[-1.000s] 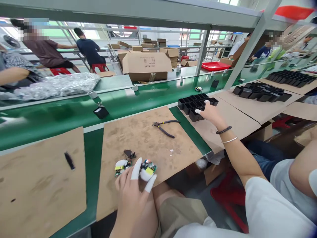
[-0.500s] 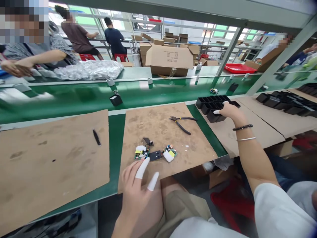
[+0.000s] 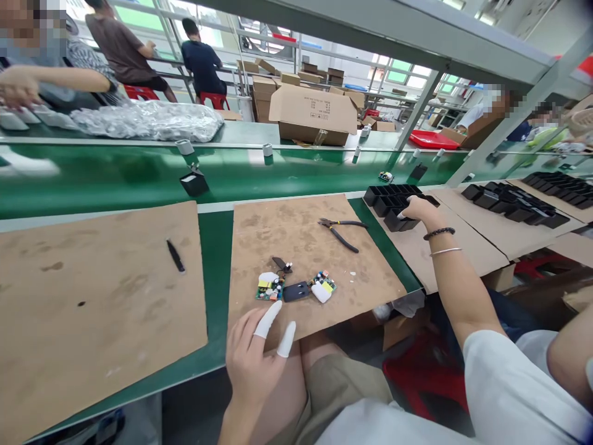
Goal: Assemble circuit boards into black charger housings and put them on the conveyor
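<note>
My left hand [image 3: 252, 361] rests with spread fingers at the near edge of a brown cardboard mat [image 3: 296, 238]; two fingers wear white cots and it holds nothing. Just beyond it lie two small green circuit boards [image 3: 270, 288] [image 3: 324, 287], a flat black part [image 3: 296, 291] between them and a smaller black piece [image 3: 281, 264]. My right hand [image 3: 417, 210], with bracelets on the wrist, reaches out to a cluster of black plastic housings [image 3: 389, 196] on the adjoining mat. Its fingers curl around one housing [image 3: 399, 221] at the near edge of the cluster.
Dark-handled pliers [image 3: 340, 232] lie on the mat's far right. A black stick-like tool [image 3: 175, 255] lies on the left mat. The green conveyor belt [image 3: 115, 179] carries a black box [image 3: 193, 183]. Beyond are a plastic bag [image 3: 143, 120], cardboard cartons [image 3: 315, 114], seated people and more housings [image 3: 509, 204].
My left hand let go of the circuit boards, which now lie on the mat, and drew back to the near edge. My right hand stayed at the housings, its fingers curling tighter.
</note>
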`<state>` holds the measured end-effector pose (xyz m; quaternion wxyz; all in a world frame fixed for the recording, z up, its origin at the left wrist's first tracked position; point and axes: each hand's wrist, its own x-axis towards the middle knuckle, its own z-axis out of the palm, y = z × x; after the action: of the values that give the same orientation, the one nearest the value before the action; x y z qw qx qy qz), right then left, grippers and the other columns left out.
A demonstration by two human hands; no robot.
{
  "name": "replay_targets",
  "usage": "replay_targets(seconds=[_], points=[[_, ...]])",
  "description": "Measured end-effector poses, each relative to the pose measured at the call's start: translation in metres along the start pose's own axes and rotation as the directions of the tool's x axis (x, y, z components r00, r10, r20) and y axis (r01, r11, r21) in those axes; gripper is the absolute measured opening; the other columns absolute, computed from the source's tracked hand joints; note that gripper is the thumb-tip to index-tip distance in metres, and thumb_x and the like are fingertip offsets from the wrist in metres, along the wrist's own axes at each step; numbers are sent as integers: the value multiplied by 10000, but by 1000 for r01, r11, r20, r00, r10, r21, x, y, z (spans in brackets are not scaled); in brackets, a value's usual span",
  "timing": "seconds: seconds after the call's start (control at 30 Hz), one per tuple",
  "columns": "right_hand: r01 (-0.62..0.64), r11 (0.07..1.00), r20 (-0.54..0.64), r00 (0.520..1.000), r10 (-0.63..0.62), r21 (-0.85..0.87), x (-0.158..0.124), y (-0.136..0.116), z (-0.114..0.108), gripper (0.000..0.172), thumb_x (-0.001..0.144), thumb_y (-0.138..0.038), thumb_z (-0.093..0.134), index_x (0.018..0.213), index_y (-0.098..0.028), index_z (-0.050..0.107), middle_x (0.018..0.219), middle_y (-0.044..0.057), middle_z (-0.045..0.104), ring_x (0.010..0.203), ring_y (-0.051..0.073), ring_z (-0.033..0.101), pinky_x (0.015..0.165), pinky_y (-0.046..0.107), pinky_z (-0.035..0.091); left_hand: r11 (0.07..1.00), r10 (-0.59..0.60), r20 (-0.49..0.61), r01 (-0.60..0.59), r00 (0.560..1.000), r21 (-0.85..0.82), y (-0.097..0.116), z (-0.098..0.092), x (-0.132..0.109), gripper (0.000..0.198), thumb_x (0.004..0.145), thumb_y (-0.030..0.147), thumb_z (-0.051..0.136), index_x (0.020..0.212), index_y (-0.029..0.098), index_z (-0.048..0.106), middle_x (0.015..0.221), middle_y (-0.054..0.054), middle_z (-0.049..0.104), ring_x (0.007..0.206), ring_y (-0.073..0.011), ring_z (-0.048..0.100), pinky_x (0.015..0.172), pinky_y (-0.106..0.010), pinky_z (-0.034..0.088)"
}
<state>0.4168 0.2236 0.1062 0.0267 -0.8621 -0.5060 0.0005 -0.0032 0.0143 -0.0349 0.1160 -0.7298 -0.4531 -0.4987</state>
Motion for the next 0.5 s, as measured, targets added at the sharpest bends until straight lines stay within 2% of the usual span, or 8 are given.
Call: replay_targets(seconds=[0.07,0.17,0.23,0.3,0.33,0.4,0.43,0.5], points=[[-51,998,-36,998,49,-38,-13,-7,-4,503,768,-157,799,1242,-49,670,1188,289,747,1148,396,735,897,434,582,1000,7,-16,-7,1000,19,0,0,-1,262,952,169,715,1198,88,676,973,-137,739,926,-266,663,871,-376,525],[-85,994,-129,989,76,-70,-41,-20,-20,560,809,-135,711,1335,12,583,1232,362,695,1221,452,691,929,478,560,999,10,-35,-9,999,37,0,0,-2,245,956,160,703,1189,88,676,936,-125,747,907,-257,673,862,-369,538],[-19,998,-166,986,8,-65,-62,-38,-31,616,843,-179,672,1398,34,509,1235,385,679,1213,483,677,915,507,547,999,10,-47,-8,999,38,1,2,-2,228,955,154,701,1176,101,683,916,-112,754,890,-244,683,848,-356,551],[146,988,-141,978,-151,-40,-83,-65,-36,674,859,-258,683,1455,-22,475,1258,335,697,1185,462,688,907,489,545,999,10,-72,-6,997,49,1,5,-2,219,946,147,706,1163,120,693,890,-97,760,865,-234,692,823,-346,561],[259,966,-104,960,-259,-15,-93,-82,-35,695,851,-285,705,1478,-84,480,1270,273,720,1170,426,702,913,457,548,998,7,-88,-2,996,55,1,6,-3,226,940,144,712,1165,129,697,875,-89,759,851,-230,695,810,-343,567],[483,874,-31,876,-482,54,-113,-120,-27,694,827,-270,730,1480,-188,510,1260,151,760,1156,344,718,934,380,545,998,-19,-112,25,994,53,1,7,-4,265,928,140,727,1191,147,699,854,-74,751,829,-220,698,791,-340,580],[570,817,-11,821,-571,87,-122,-139,-20,698,823,-258,730,1483,-202,510,1263,131,763,1154,327,718,934,363,543,998,-39,-115,45,993,43,1,7,-5,289,924,138,733,1211,152,697,854,-70,745,820,-213,697,782,-337,587],[675,725,9,731,-682,136,-139,-174,-5,677,822,-190,700,1475,-175,521,1244,157,769,1147,340,717,933,384,538,996,-81,-124,85,989,24,0,6,-7,323,920,121,737,1239,150,693,875,-76,734,805,-198,693,762,-327,599]])
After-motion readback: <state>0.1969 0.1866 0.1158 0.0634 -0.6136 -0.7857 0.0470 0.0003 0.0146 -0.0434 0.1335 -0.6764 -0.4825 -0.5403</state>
